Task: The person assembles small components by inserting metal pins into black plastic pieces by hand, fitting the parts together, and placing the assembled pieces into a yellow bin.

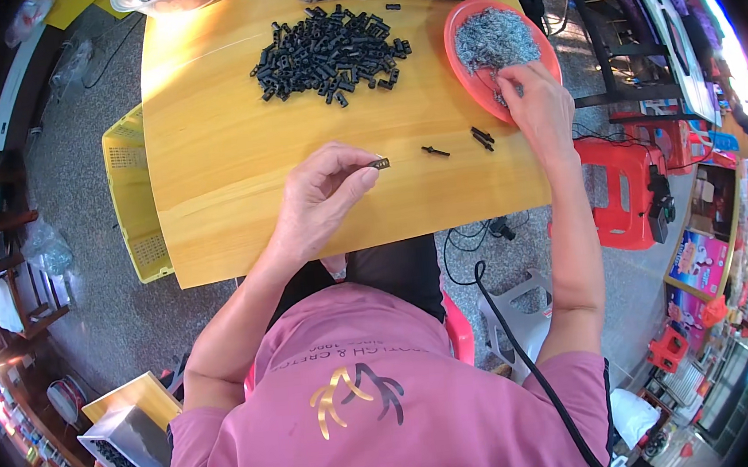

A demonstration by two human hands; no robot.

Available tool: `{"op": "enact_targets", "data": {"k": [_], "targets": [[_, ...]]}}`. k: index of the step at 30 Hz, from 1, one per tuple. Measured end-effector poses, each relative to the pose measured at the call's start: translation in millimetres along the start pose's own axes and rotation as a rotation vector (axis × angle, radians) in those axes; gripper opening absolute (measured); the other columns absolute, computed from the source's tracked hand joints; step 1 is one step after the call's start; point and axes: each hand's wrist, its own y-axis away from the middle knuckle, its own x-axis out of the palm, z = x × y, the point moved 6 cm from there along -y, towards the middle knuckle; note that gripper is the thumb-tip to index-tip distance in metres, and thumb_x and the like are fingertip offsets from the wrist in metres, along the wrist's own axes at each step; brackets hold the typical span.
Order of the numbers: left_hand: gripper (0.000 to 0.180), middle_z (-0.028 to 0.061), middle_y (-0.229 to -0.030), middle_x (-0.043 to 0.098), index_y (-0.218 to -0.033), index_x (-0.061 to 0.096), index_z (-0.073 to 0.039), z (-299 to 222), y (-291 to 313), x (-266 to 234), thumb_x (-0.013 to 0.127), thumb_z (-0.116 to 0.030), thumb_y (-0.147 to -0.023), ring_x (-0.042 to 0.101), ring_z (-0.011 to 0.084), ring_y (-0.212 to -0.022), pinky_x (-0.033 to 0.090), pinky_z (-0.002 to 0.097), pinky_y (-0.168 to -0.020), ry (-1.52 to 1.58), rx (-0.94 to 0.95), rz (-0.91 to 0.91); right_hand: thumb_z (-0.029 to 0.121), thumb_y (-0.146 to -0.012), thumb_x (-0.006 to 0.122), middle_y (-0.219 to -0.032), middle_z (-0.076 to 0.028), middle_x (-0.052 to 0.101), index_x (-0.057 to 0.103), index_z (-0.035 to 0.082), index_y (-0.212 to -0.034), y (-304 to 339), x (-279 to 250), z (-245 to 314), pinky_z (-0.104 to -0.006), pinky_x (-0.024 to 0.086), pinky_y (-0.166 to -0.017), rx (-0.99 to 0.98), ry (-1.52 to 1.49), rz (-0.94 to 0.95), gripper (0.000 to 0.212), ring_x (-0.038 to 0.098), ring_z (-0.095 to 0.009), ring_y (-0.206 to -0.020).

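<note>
Centrally, the left hand [322, 194] was held above the wooden table [207, 159], its thumb and fingers closed in a pinch on a small black plastic part [378, 163] that projected from the fingertips toward the right. The right hand [539, 108] was laid over the near rim of a red round dish [463, 26] at the table's right edge, with its fingertips lowered into a heap of small grey metal springs [495, 40]; whether anything was gripped there could not be determined, as the fingertips were hidden among the springs. A large pile of black plastic parts [327, 55] was spread on the far middle of the table, well apart from both hands. Two assembled black pieces were observed on the bare wood between the hands: a thin pin-shaped piece [434, 151] just right of the pinched part, and a short pair [482, 137] near the right wrist. A yellow perforated crate [132, 197] was positioned against the table's left side, on the floor. A red plastic stool [624, 189] was located to the right of the table, below the right forearm. A colourful flat box [699, 263], rectangular with pink and blue print, was seen leaning further right.
</note>
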Motion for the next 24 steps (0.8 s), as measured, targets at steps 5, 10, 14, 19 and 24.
{"op": "enact_targets", "data": {"k": [5,10,14,19,24], "targets": [[0.014,0.0033,-0.098,0.06,-0.103,0.062,0.001,0,0,1,0.063,-0.002,-0.09,0.059,0.0091,-0.09,0.048,0.0239,-0.08,-0.04,0.017,0.006,0.022,-0.083,0.066,-0.089,-0.008,0.063,0.068,0.011,-0.088,-2,4,1,-0.0408,0.051,-0.068,-0.011,0.054,0.028,0.012,0.064,-0.029,-0.08],[0.014,0.0035,-0.099,0.06,-0.103,0.062,0.001,1,1,0,0.063,-0.002,-0.09,0.058,0.009,-0.091,0.047,0.0239,-0.081,-0.033,0.009,0.024,0.021,-0.083,0.065,-0.088,-0.007,0.063,0.067,0.011,-0.086,-3,5,1,-0.0411,0.051,-0.068,-0.018,0.014,0.04,0.011,0.064,-0.03,-0.08],[0.016,0.0052,-0.099,0.059,-0.103,0.063,0.003,2,1,-1,0.063,-0.007,-0.091,0.058,0.0111,-0.094,0.048,0.0248,-0.084,-0.027,-0.015,0.037,0.02,-0.083,0.066,-0.088,-0.008,0.064,0.066,0.01,-0.085,-4,-8,4,-0.0399,0.05,-0.069,0.009,-0.09,-0.039,0.01,0.064,-0.03,-0.079],[0.016,0.0049,-0.099,0.059,-0.103,0.063,0.003,2,1,0,0.063,-0.008,-0.091,0.058,0.011,-0.095,0.047,0.0248,-0.084,-0.018,-0.029,0.042,0.018,-0.082,0.067,-0.087,-0.009,0.064,0.068,0.009,-0.086,-8,-2,17,-0.038,0.05,-0.07,-0.055,-0.285,-0.01,0.011,0.064,-0.029,-0.08],[0.014,0.0028,-0.098,0.06,-0.103,0.062,0.001,2,0,-1,0.063,-0.006,-0.091,0.057,0.0088,-0.091,0.047,0.0242,-0.082,-0.038,-0.022,0.045,0.022,-0.082,0.067,-0.085,-0.009,0.065,0.069,0.009,-0.087,-15,15,16,-0.0387,0.049,-0.069,0.007,-0.157,0.074,0.014,0.064,-0.029,-0.08]]}}
